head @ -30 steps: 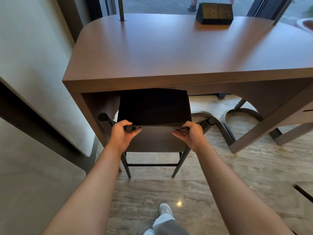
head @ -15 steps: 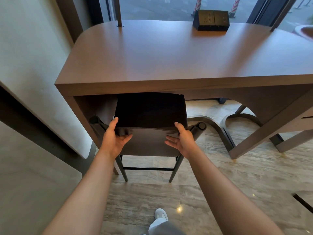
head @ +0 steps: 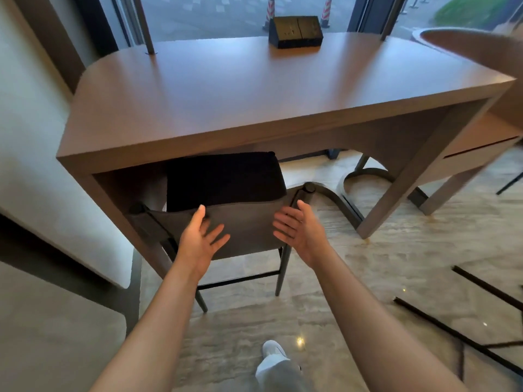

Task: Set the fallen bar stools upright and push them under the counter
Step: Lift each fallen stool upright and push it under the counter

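The bar stool (head: 243, 222) stands upright on slim dark legs. Its black seat cushion is tucked beneath the left end of the counter (head: 254, 94), and its grey slung backrest, stretched between two round dark posts, sits just outside the counter's near edge. The left hand (head: 201, 239) and right hand (head: 297, 226) hover at that backrest, fingers straight and spread, gripping nothing.

Bg: wood counter (head: 226, 103), daylight.
Window (head: 215, 15) behind counter, pale wall (head: 25, 137) left, marble floor (head: 396, 250) under, blk socket box (head: 295, 31) on top.
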